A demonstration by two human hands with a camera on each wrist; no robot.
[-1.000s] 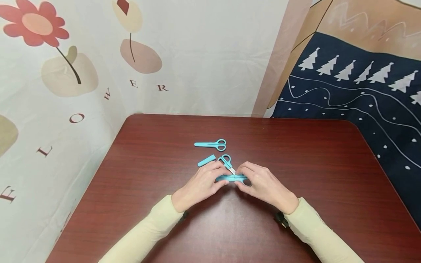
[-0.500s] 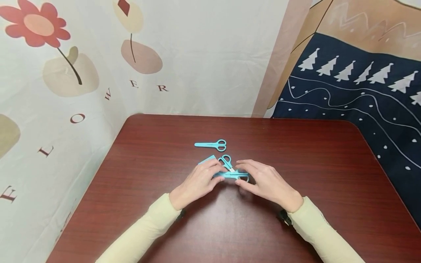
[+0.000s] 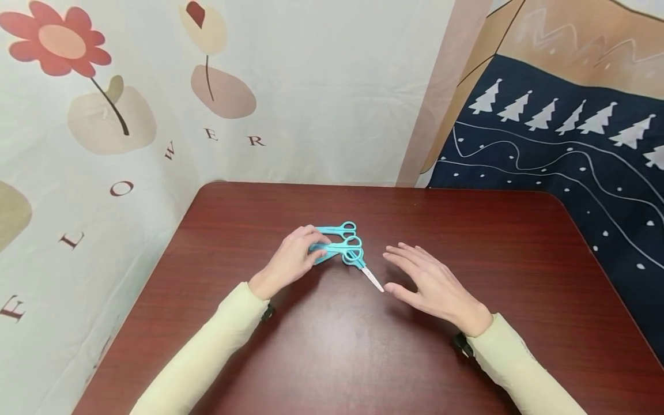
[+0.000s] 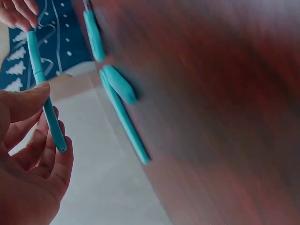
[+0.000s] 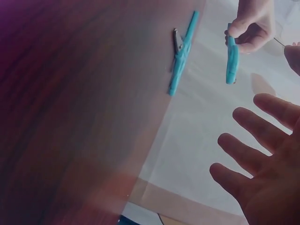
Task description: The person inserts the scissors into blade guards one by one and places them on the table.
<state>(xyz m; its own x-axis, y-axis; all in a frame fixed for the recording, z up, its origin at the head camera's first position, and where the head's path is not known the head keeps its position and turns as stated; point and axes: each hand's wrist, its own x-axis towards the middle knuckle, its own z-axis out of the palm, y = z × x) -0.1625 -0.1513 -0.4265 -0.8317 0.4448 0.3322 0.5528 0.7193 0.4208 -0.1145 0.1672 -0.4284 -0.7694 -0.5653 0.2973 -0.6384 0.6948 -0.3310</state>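
My left hand (image 3: 290, 256) pinches a pair of blue scissors (image 3: 338, 247) by its sheathed blade end, handles pointing right. In the left wrist view these scissors (image 4: 54, 123) are held between thumb and fingers, above the table. Below them lie unsheathed scissors (image 3: 373, 279), their metal blade pointing toward the front right. A loose blue sheath (image 4: 120, 85) lies nearby, partly hidden in the head view by the left hand and the held scissors. Farther back is another sheathed pair (image 3: 334, 230). My right hand (image 3: 430, 285) hovers right of the bare blade, fingers spread, holding nothing.
The brown wooden table (image 3: 498, 248) has rounded back corners. Behind it hangs a pale flower-print cloth (image 3: 321, 115), with a dark blue tree-print cloth (image 3: 550, 150) at the right.
My left hand has raised the sheathed scissors and carried them back and left, uncovering the bare blade. My right hand has let go of them and drawn away to the right.
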